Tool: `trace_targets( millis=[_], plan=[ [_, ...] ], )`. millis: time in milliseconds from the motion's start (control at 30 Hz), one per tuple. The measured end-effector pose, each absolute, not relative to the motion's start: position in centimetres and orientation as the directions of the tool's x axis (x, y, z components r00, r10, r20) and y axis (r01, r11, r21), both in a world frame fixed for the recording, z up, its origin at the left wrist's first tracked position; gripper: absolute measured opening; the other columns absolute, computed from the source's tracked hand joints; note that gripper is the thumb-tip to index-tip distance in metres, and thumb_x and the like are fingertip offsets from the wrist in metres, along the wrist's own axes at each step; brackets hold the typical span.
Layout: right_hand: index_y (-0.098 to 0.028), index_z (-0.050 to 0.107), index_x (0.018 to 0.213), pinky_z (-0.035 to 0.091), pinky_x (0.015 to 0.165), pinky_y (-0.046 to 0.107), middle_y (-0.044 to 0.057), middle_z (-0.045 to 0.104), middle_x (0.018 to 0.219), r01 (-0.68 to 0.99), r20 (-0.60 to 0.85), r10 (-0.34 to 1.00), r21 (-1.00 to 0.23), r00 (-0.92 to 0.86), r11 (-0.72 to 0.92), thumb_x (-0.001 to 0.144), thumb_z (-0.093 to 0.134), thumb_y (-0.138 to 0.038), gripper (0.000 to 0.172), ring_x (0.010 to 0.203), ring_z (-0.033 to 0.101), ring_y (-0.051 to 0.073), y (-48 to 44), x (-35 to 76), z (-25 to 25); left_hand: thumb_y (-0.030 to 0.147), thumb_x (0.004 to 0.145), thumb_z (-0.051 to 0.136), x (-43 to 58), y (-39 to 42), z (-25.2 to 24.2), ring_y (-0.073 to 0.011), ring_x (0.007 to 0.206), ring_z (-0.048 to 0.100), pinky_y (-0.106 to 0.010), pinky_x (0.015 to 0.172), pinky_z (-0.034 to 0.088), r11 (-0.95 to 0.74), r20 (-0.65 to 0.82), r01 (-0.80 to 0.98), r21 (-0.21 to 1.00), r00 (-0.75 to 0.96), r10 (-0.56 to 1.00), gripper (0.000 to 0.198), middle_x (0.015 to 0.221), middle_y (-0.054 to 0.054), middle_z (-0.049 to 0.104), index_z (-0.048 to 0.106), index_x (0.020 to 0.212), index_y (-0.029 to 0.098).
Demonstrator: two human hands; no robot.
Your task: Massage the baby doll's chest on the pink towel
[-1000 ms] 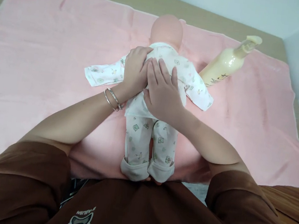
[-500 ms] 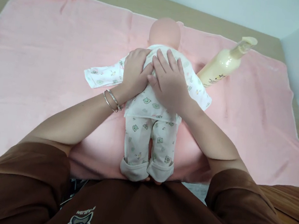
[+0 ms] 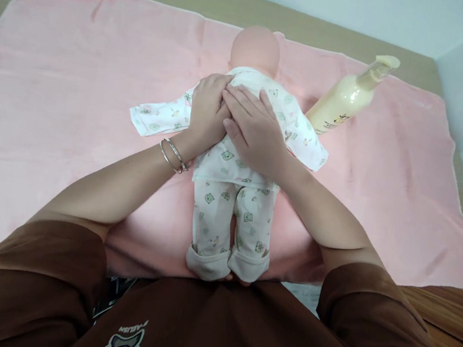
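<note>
A baby doll (image 3: 255, 51) in a white top (image 3: 227, 156) and matching trousers (image 3: 213, 211) with small printed animals lies with its back up and its feet toward me. My left hand (image 3: 210, 108), with two thin bangles (image 3: 173, 155) at the wrist, rests over the left side of the doll's upper back, fingers lightly bent and pointing toward the head. Flat across the middle of the back lies my right hand (image 3: 257, 134), its fingertips touching and partly covering my left hand near the thumb. Neither hand grips anything.
A pink blanket (image 3: 77, 79) is spread under the doll on a light wooden surface (image 3: 319, 23). To the right of the doll, a pale yellow pump bottle (image 3: 343, 100) stands on the blanket. A white wall (image 3: 364, 9) rises behind.
My right hand has slid left across the doll's back, its fingers closer together and now over part of my left hand. My left hand has stayed nearly in place.
</note>
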State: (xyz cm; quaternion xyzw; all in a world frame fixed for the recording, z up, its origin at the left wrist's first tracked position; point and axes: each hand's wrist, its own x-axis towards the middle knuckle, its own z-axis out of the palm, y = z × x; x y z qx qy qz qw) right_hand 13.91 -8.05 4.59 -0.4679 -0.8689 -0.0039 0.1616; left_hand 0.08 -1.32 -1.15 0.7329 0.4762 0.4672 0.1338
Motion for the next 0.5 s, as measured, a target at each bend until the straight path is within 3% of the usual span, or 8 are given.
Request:
trace_targets(
  millis=[133,367,500],
  plan=[
    [-0.019,0.038,0.148,0.02,0.125,0.048,0.001,0.036,0.152,0.816,0.272,0.829,-0.195,-0.488,0.544,0.104,0.023,-0.035,0.049,0.146,0.027,0.022,-6.8,14.7,4.6,0.058,0.099,0.027,0.2,-2.0,-0.6,-0.0272,0.104,0.055,-0.046,0.094,0.041,-0.546,0.58,0.555,0.628,0.134,0.804,0.043,0.106,-0.006,0.062,0.058,0.106,0.029],
    [-0.009,0.033,0.149,0.017,0.126,0.049,0.008,0.03,0.155,0.861,0.259,0.849,-0.099,-0.461,0.498,0.096,0.039,-0.029,0.057,0.147,0.022,0.026,-9.6,13.0,4.5,0.077,0.089,0.018,-0.3,-1.0,-1.6,-0.0264,0.11,0.052,-0.048,0.1,0.036,-0.51,0.544,0.556,0.657,0.118,0.83,0.067,0.114,-0.007,0.061,0.056,0.112,0.027],
    [-0.005,0.037,0.146,0.016,0.127,0.042,0.01,0.031,0.155,0.833,0.259,0.83,-0.135,-0.494,0.537,0.097,0.029,-0.027,0.054,0.148,0.022,0.023,-10.9,12.4,4.9,0.081,0.086,0.021,-0.5,-0.2,-2.7,-0.0247,0.112,0.046,-0.045,0.101,0.029,-0.489,0.511,0.562,0.667,0.133,0.849,0.07,0.116,-0.004,0.059,0.052,0.115,0.025]
  ],
)
